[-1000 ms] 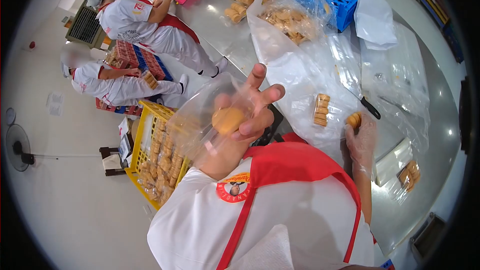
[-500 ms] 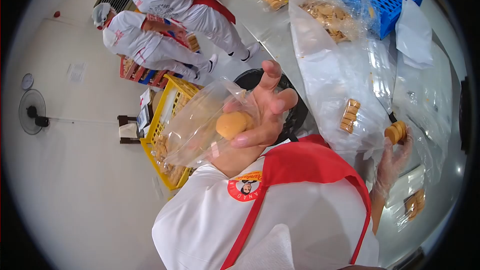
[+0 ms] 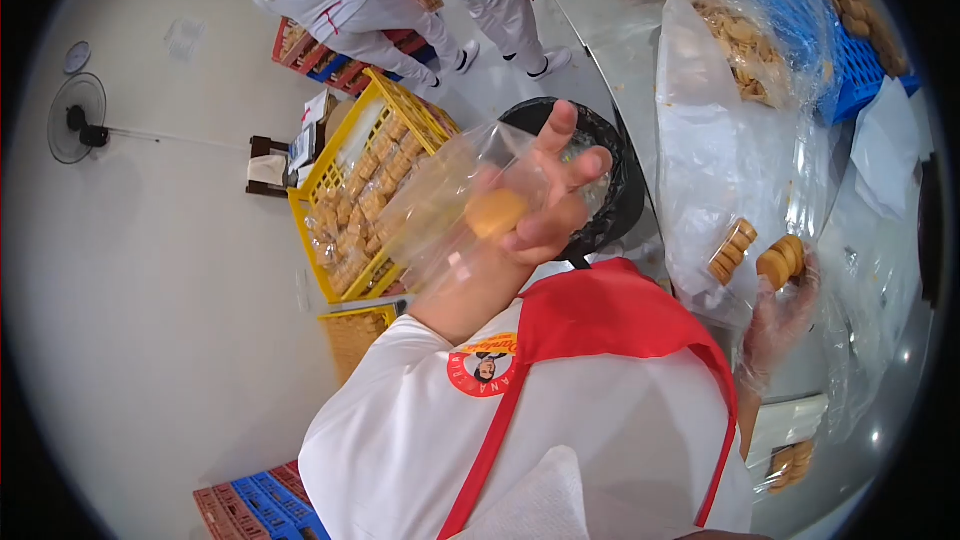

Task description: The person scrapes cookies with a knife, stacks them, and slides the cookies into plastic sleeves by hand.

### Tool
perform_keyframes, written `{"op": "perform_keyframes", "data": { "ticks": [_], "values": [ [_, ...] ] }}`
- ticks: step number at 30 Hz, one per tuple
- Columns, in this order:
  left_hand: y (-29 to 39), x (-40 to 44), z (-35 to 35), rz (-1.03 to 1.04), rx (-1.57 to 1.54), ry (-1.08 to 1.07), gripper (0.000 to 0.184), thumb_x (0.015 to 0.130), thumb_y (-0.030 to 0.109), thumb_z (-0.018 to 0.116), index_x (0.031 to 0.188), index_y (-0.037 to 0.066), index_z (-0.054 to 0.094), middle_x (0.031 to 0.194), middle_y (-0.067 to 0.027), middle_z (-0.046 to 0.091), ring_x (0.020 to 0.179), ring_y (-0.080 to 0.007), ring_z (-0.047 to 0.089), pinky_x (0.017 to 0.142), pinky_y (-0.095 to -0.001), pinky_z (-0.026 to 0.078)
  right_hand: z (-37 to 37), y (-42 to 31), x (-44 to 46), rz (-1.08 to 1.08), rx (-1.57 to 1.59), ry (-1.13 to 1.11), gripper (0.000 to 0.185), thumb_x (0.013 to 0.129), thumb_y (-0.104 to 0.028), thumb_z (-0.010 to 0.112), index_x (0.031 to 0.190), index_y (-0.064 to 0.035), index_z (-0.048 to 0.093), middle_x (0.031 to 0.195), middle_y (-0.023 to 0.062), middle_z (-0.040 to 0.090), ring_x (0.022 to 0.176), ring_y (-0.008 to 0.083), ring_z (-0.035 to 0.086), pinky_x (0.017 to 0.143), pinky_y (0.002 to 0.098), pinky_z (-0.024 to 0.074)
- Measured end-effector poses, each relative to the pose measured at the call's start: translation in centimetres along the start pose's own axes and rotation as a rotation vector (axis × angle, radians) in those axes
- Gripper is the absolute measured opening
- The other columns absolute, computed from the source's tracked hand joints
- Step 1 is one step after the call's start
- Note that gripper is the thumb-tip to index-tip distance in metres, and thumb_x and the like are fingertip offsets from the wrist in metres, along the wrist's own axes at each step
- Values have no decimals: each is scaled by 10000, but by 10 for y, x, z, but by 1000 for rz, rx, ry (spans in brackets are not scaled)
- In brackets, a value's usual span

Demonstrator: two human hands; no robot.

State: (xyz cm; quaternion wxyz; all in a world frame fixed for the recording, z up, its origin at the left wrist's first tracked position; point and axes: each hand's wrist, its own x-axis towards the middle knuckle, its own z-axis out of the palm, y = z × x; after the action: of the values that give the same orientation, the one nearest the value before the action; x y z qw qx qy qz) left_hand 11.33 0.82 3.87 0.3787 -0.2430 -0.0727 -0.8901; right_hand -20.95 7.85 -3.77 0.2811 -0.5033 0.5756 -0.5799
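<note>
My left hand [image 3: 555, 195] is raised near the middle of the view, holding a clear plastic bag [image 3: 425, 205]. Some of its fingers stick out while the others close on the bag. A round golden cookie [image 3: 497, 213] shows through the film at that hand. At the right, my right hand [image 3: 780, 320], in a clear glove, grips a short stack of round cookies [image 3: 780, 262] by its edges, over the worktable. Close beside this stack lies a wrapped row of cookies [image 3: 732, 252] on plastic sheeting [image 3: 715, 155].
A yellow crate [image 3: 325, 280] with packed cookies stands left; a black-lined bin [image 3: 625, 205] sits behind my left hand. Across the table are a large bag of cookies [image 3: 742, 45] and a blue crate [image 3: 860, 65]. Another cookie pack [image 3: 790, 465] lies lower right. Two co-workers [image 3: 345, 0] stand beyond.
The view has shifted, showing more of the yellow crate and stacked crates at lower left. My right hand's cookie stack is now closer to the wrapped row. My left hand still holds the bag.
</note>
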Motion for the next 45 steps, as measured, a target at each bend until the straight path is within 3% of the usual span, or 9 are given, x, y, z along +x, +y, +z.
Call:
{"op": "perform_keyframes", "data": {
  "ticks": [4,8,13,16,19,26,36,39,45],
  "values": [
    [3,-13,-6,145,55,96,706,878,60,678,1490,134,334,1442,-177,323,936,-285,593,732,-326,582,10,-10,5,6,29,-59,656,823,-73,707,1412,34,440,1359,142,508,1205,230,489,1071,367,359],
    [-11,-18,-3,671,359,702,488,934,129,582,1396,38,454,1330,-256,440,1033,-315,552,859,-357,566,14,-11,8,-7,58,-90,661,810,-87,713,1402,36,447,1338,139,527,1194,229,497,1066,366,362],
    [-7,-18,-2,777,433,911,220,953,144,513,1082,-23,572,1105,-179,624,1069,-321,620,959,-459,509,14,-16,4,-22,29,-83,678,807,-144,734,1398,33,453,1329,133,527,1153,222,507,1051,361,373],
    [-8,-15,-1,827,444,958,217,956,155,517,1080,-15,573,1094,-168,632,1036,-311,623,924,-454,520,11,-10,1,-63,-18,-89,683,816,-154,736,1404,33,444,1338,133,519,1145,223,510,1046,362,375],
    [-9,-15,-2,817,529,932,215,962,181,537,1067,-3,574,1083,-156,636,1034,-300,622,915,-448,522,10,-7,-5,12,17,-84,678,819,-148,733,1403,32,441,1338,134,515,1156,228,515,1050,365,379],
    [-5,-19,-4,835,503,945,301,928,141,555,1149,-62,534,1207,-244,552,1113,-384,570,947,-478,537,21,-31,1,417,762,-109,557,834,-104,585,1370,10,482,1306,119,522,1178,218,526,987,341,453],
    [6,-16,-22,660,531,778,313,938,72,532,1153,-148,474,1232,-344,470,1085,-429,522,913,-446,557,-5,-80,-3,636,925,-206,559,862,-96,605,1399,-22,469,1266,101,531,959,177,592,771,275,477],
    [6,-9,-31,567,527,804,268,944,104,470,1112,-86,557,1152,-242,605,1078,-383,601,938,-476,546,-13,-89,-7,666,990,-227,567,869,-85,616,1409,-21,454,1263,109,530,939,187,595,746,268,477],
    [1,8,-49,405,535,759,251,947,105,475,1101,-65,577,1132,-215,643,1084,-366,622,948,-473,540,-22,-98,-20,658,953,-137,680,833,-151,698,1423,24,409,1221,162,543,925,247,629,742,309,510]
  ]
}}
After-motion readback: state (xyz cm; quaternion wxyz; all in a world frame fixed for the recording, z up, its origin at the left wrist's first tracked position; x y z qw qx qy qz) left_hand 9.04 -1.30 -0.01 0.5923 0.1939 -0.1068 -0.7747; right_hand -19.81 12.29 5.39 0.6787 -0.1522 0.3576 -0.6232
